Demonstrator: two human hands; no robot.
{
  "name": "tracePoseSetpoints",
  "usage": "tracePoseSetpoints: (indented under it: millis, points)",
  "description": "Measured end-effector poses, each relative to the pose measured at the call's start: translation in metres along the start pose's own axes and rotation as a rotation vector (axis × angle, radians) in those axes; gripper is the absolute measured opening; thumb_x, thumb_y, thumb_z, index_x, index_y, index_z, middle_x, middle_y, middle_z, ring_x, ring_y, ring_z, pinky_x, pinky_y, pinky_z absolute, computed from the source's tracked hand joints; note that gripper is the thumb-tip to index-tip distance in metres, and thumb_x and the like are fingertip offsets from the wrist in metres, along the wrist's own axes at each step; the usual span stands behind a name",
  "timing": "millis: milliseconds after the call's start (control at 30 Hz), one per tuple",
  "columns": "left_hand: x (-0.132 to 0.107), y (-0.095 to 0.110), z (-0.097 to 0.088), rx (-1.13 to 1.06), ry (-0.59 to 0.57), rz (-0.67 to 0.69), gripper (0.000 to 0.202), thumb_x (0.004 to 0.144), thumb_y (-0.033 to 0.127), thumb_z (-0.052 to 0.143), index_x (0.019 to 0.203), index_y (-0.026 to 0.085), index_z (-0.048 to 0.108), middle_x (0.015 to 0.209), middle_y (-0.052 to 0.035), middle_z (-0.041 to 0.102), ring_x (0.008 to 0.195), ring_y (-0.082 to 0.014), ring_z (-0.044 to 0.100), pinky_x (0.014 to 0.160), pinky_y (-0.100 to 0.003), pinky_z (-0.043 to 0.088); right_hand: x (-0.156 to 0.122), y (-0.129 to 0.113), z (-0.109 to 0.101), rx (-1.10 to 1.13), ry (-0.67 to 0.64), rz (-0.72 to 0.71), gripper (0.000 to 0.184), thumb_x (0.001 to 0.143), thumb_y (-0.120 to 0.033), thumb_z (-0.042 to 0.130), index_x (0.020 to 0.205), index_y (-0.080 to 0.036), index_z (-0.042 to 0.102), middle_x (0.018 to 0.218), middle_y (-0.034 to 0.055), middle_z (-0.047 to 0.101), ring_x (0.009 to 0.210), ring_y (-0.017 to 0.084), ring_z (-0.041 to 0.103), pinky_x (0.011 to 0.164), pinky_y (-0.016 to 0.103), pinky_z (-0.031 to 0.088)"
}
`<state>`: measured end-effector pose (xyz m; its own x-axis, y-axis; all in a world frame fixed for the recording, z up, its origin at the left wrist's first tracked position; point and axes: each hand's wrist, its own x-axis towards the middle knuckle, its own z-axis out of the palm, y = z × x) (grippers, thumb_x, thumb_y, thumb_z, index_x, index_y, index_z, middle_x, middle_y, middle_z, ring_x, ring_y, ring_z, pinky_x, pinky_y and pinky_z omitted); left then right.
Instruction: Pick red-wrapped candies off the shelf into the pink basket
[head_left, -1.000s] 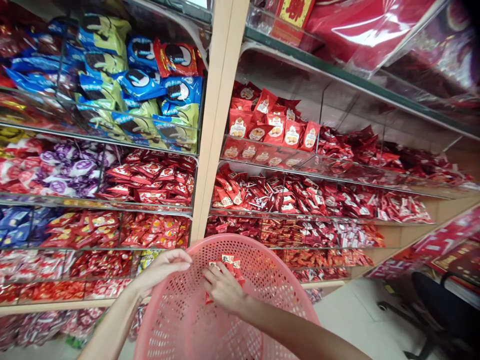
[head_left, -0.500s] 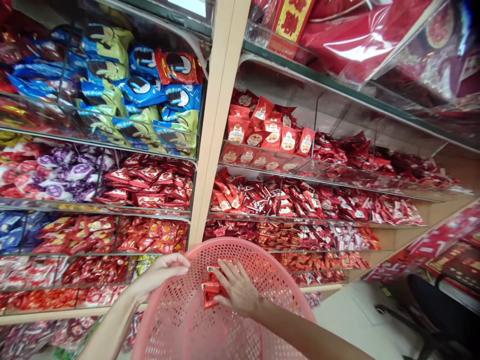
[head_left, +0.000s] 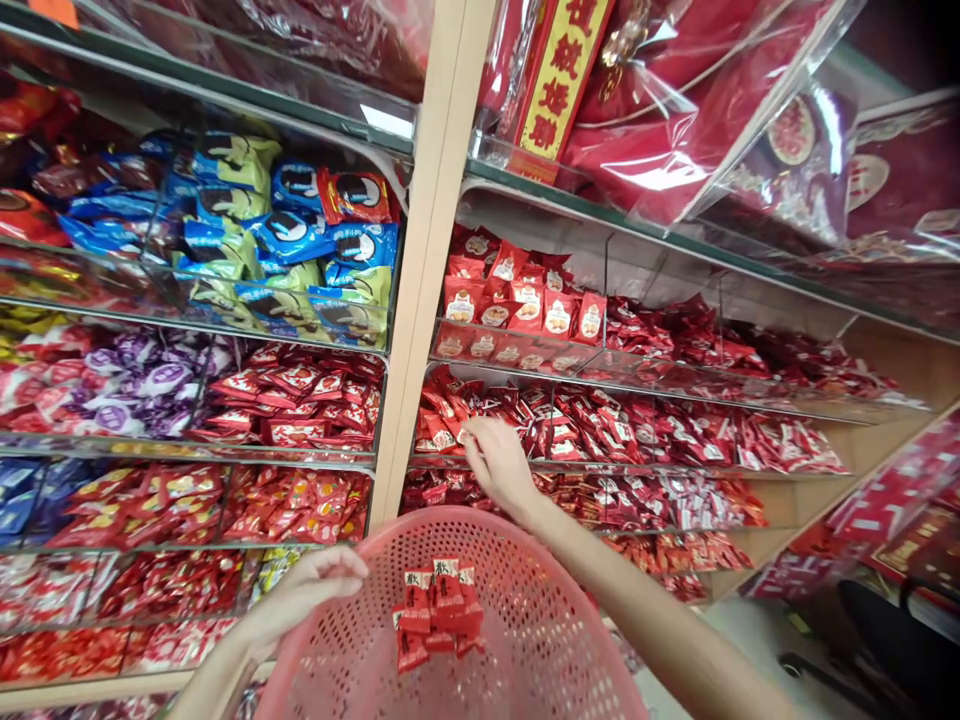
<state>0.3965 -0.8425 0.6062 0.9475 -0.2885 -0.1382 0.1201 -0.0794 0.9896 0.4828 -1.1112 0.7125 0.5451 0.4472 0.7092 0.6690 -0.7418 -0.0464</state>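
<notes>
My left hand (head_left: 319, 590) grips the left rim of a pink perforated plastic basket (head_left: 570, 610), with the thumb along its edge. Several small red candy packets (head_left: 439, 610) with dark lettering lie in a cluster against the far inner wall of the basket. Beyond the far rim, my right hand (head_left: 501, 465) reaches to a shelf compartment at its left end. Its fingers are bent and close together on a red candy packet (head_left: 439, 432) in the pile there; the fingertips are partly hidden among the wrappers.
A pale wooden post (head_left: 420, 250) divides the shelves. On the left are blue and green snack packs (head_left: 292, 240) and purple-wrapped sweets (head_left: 161, 375). Clear front panels edge the compartments. Above right, a glass shelf (head_left: 675, 235) carries large red wrapped goods. A black chair (head_left: 874, 640) stands lower right.
My right hand has left the packets in the basket and moved up to the shelf compartment. More red packets now show in the basket. The shelves sit lower in view; my left hand stays on the rim.
</notes>
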Motion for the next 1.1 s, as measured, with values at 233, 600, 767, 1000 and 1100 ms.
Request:
tracePoseSetpoints:
  millis: [233,600,767,1000,1100]
  points:
    - [0.0,-0.012,-0.004,-0.024,0.022,-0.003,0.021,0.063,0.038,0.071,0.074,0.022,0.065,0.073,0.0028,0.059,0.075,-0.0177,0.052,0.071,-0.026,0.038,0.098,0.059,0.025,-0.167,-0.239,0.342,0.032,0.088,-0.023,0.041,0.118,-0.018,0.053,0.118,0.0084,0.059,0.108,0.023,0.051,0.093,0.033,0.035]
    - [0.003,-0.014,-0.003,-0.116,-0.025,-0.04,0.017,0.065,0.033,0.07,0.075,0.021,0.063,0.07,0.0041,0.057,0.071,-0.0151,0.051,0.067,-0.024,0.036,0.137,0.066,0.06,-0.19,-0.38,0.507,0.027,0.081,-0.038,0.053,0.095,-0.019,0.065,0.103,0.0087,0.066,0.092,0.027,0.058,0.083,0.036,0.041]
    - [0.004,-0.013,-0.003,-0.094,-0.024,-0.04,0.017,0.064,0.032,0.071,0.075,0.02,0.064,0.071,0.0037,0.058,0.072,-0.0156,0.051,0.069,-0.025,0.036,0.134,0.069,0.06,-0.177,-0.369,0.518,0.025,0.08,-0.039,0.054,0.09,-0.02,0.066,0.102,0.0088,0.066,0.094,0.028,0.057,0.084,0.038,0.04]
    - [0.004,-0.006,-0.002,-0.033,0.001,-0.012,0.016,0.06,0.032,0.071,0.071,0.021,0.065,0.071,0.0038,0.059,0.073,-0.0165,0.051,0.071,-0.025,0.035,0.132,0.069,0.06,-0.133,-0.277,0.512,0.024,0.081,-0.035,0.053,0.094,-0.019,0.064,0.101,0.0094,0.066,0.097,0.029,0.058,0.087,0.043,0.038]
    - [0.003,-0.005,-0.002,-0.012,0.013,-0.017,0.017,0.06,0.034,0.071,0.071,0.022,0.066,0.071,0.0036,0.06,0.074,-0.0174,0.052,0.072,-0.026,0.037,0.13,0.067,0.051,-0.114,-0.203,0.508,0.026,0.086,-0.034,0.045,0.096,-0.018,0.063,0.1,0.0105,0.067,0.099,0.028,0.057,0.09,0.042,0.037]
